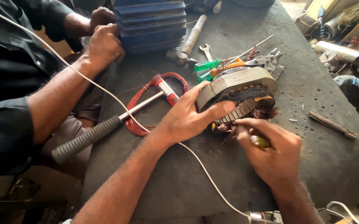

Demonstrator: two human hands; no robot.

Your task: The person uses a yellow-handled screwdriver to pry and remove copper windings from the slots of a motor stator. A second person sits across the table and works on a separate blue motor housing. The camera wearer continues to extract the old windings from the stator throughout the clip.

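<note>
My left hand (189, 116) grips a grey ring-shaped motor stator (237, 85), tilted on its edge on the dark workbench (212, 174). Frayed copper winding wire (266, 112) hangs out of the stator's underside. My right hand (272, 151) is closed around a small yellow-handled tool (261, 142), its fingertips right at the stator's lower rim and the loose wire. The tool's tip is hidden by my fingers.
A hammer with a black grip (90, 137) lies across a red wire coil (144, 103). Screwdrivers, a spanner and pliers (229, 62) lie behind the stator. A co-worker's hands (102, 41) rest on a blue finned motor housing (150, 23). A metal bar (333, 123) lies at right.
</note>
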